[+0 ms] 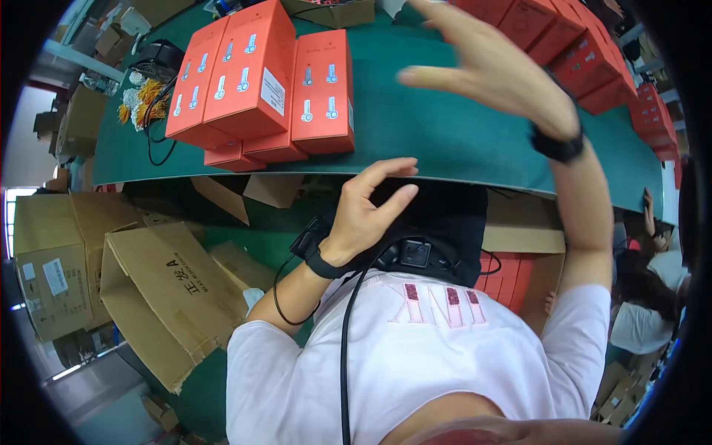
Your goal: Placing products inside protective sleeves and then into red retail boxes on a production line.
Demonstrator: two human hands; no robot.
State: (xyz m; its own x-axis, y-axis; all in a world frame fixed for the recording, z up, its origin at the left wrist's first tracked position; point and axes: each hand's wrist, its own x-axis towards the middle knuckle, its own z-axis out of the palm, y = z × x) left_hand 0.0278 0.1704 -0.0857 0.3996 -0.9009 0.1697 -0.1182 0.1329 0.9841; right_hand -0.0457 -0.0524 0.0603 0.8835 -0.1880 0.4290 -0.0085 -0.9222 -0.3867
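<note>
My left hand (368,210) hovers at the front edge of the green table (437,133), thumb and fingers apart and curved, holding nothing. Over the tabletop to the right, my right hand (493,67) is raised with its thumb spread from the fingers. Its fingertips are slightly blurred and nothing shows in it. Left of both hands, several red boxes printed with small blue-and-white pictures are stacked, among them a tall red box (248,70) with a white label and another red box (322,93) beside it. The left hand is nearest to this stack without touching it.
More red boxes (589,63) line the table's far right. Black cable and orange-white bundles (148,100) lie at the left. An open cardboard carton (167,289) stands on the floor left; a carton holding red boxes (508,285) is at my right. Another person (645,297) is at far right.
</note>
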